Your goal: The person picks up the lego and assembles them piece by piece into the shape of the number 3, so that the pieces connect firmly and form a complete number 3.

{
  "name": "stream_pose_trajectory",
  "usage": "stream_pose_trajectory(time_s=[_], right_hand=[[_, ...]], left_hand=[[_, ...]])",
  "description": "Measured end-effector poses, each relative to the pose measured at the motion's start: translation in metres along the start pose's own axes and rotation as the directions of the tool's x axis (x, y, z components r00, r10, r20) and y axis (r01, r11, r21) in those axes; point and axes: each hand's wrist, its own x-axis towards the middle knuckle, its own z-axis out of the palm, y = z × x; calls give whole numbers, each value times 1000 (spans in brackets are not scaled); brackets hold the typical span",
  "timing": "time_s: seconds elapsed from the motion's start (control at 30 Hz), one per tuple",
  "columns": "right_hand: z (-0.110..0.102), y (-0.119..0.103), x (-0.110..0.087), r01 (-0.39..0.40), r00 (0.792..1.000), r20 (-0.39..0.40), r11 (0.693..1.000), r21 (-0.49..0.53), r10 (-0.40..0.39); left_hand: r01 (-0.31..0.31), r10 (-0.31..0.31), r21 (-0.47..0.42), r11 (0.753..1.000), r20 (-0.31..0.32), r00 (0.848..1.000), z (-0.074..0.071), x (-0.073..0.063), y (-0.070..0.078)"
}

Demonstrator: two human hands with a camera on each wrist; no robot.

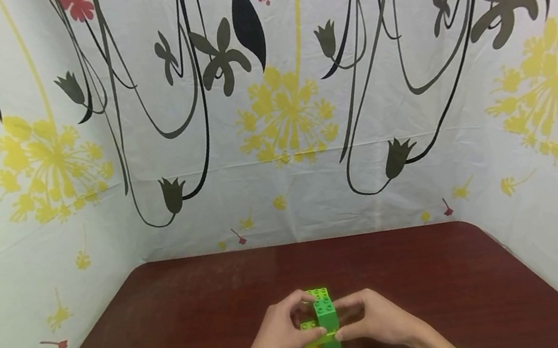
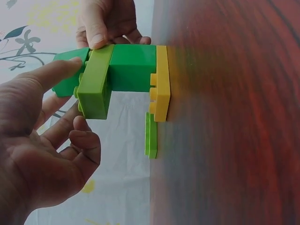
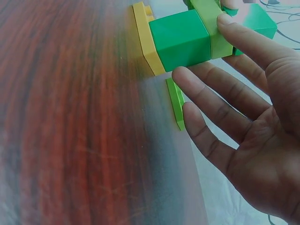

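Note:
A small stack of toy building bricks stands on the table between my two hands. At its base is a flat yellow brick [image 2: 162, 89], with a green brick [image 3: 180, 42] on it. Across that lies a lime brick [image 2: 96, 84], topped by an upper green brick [image 1: 325, 313]. My left hand [image 1: 282, 331] pinches the stack around the upper green brick, its thumb on the near side and index finger on the far side. From the right, my right hand [image 1: 381, 316] pinches the stack at the lime brick, thumb in front and fingers behind, lower fingers loosely extended.
A flat lime brick [image 2: 150, 136] lies on the table just beyond the stack. The dark reddish-brown table [image 1: 196, 306] spreads around the hands. A white cloth [image 1: 240, 204] with printed flowers hangs behind the table and along both sides.

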Motion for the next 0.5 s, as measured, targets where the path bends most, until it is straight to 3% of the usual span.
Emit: stream_pose_trajectory(time_s=[0.5], right_hand=[[-1,-5,0,30,1000,-8,997,-77,-30]], left_hand=[[5,-4,9,1000,-16,1000,3,0,-2]])
